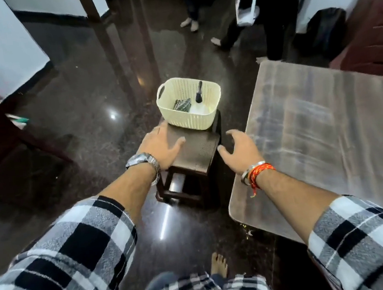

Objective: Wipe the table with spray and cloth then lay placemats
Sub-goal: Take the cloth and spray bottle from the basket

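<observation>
Here, left hand (159, 149) and right hand (241, 150), fingers spread, flank stool (204, 179).

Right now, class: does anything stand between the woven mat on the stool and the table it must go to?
Yes: the cream basket sits on the far end of the mat, pinning it. The gap across to the table looks open.

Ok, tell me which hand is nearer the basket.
Left. The left hand is over the stool top, fingertips almost at the basket's near left corner. The right hand hovers by the stool's right edge, farther from it.
</observation>
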